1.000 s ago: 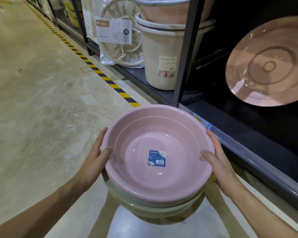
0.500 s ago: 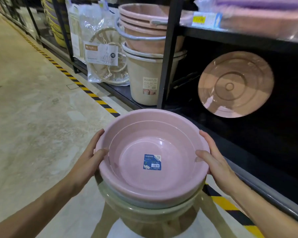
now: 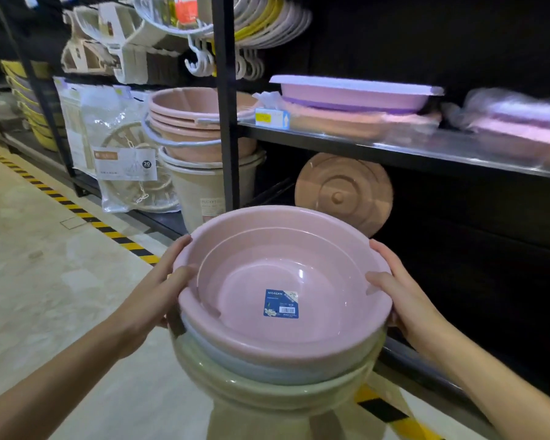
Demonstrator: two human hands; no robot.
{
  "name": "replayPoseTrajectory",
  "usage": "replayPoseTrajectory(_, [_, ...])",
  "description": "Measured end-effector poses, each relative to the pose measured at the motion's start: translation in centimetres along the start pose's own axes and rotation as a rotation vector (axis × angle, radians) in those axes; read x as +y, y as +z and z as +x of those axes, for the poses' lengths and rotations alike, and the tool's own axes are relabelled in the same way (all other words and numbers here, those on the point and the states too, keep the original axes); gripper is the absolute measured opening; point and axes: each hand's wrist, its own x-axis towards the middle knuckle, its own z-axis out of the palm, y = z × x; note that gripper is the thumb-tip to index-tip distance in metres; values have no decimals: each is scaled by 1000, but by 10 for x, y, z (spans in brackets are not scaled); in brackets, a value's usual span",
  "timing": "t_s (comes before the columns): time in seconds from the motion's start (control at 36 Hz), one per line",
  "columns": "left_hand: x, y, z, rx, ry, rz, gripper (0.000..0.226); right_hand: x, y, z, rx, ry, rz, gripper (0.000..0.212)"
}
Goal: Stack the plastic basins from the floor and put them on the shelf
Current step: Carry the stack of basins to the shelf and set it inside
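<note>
I hold a stack of plastic basins (image 3: 283,350) in front of me, above the floor. The top basin (image 3: 254,249) is pink with a blue label (image 3: 281,303) inside; a pale blue one and green ones nest under it. My left hand (image 3: 159,296) grips the stack's left rim, thumb over the edge. My right hand (image 3: 404,293) grips the right rim the same way. The dark shelf (image 3: 394,150) stands right behind the stack, its lower bay open and dark.
The upper shelf board carries wrapped pink and purple trays (image 3: 353,96). A round pink lid (image 3: 343,192) leans in the lower bay. Stacked buckets (image 3: 200,144) and a bagged drying rack (image 3: 124,160) stand left of a black post (image 3: 226,100). Yellow-black tape (image 3: 86,217) runs along the floor.
The stack has risen with both hands on it, and my view has tilted up, so the upper shelf board with its trays has come into sight.
</note>
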Motion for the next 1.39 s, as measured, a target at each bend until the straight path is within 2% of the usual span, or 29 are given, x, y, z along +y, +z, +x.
replayPoseTrajectory(0.17, [27, 55, 14, -52, 17, -11, 49, -5, -56, -3, 99, 1, -84, 50])
replayPoseTrajectory(0.31, [43, 103, 26, -108, 28, 9, 49, -2, -102, -6, 164, 20, -102, 64])
replayPoseTrajectory(0.42, [53, 143, 36, -152, 34, 4, 52, 5, -142, -5, 224, 27, -117, 53])
replayPoseTrajectory(0.78, [80, 280, 79, -303, 126, 28, 50, 33, -260, -24, 420, 37, -118, 53])
replayPoseTrajectory(0.92, [85, 343, 87, -403, 91, 30, 49, 50, -311, -36, 505, 78, -124, 49])
replayPoseTrajectory(1.0, [86, 378, 94, -466, 68, 25, 39, 61, -338, -42, 575, 99, -127, 40])
replayPoseTrajectory(1.08, [87, 410, 99, -539, 70, 32, 13, 72, -360, -48, 609, 86, -148, 51])
replayPoseTrajectory(1.19, [81, 450, 109, -526, 61, -3, 18, 86, -386, -49, 642, 92, -132, 52])
replayPoseTrajectory(1.25, [80, 469, 114, -524, 80, -4, 36, 94, -397, -47, 662, 88, -137, 53])
replayPoseTrajectory(1.39, [78, 505, 119, -537, 99, -9, 50, 112, -417, -44, 713, 85, -162, 52])
